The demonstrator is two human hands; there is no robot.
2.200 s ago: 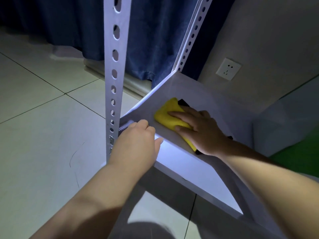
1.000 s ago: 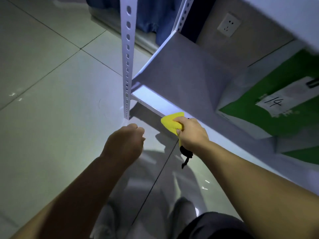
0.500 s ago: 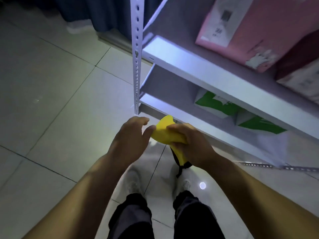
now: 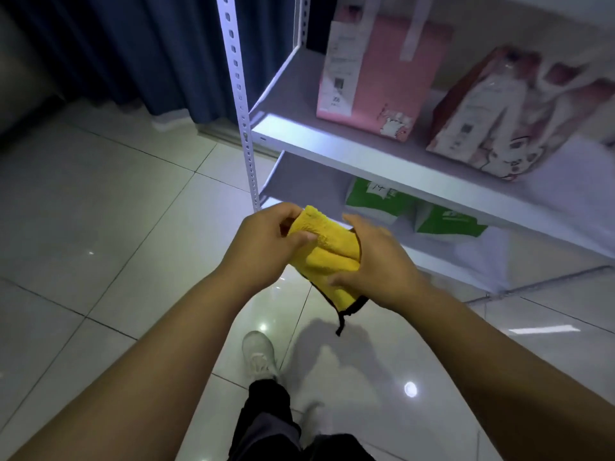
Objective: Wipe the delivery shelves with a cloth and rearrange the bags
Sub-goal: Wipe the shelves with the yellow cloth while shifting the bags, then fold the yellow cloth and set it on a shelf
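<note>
Before the shelves [image 4: 366,156], left grip [image 4: 266,242] pinches and right grip [image 4: 377,261] clasps the yellow cloth [image 4: 327,249] (likely refolding it clean-side out).

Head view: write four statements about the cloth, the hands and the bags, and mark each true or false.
1. Both the left hand and the right hand hold the yellow cloth. True.
2. The yellow cloth lies flat on a shelf. False: it is held in the air in front of the shelves.
3. A pink bag stands on the upper shelf. True.
4. The green bag marked 14 sits on the floor. False: it sits on the lower shelf.
</note>
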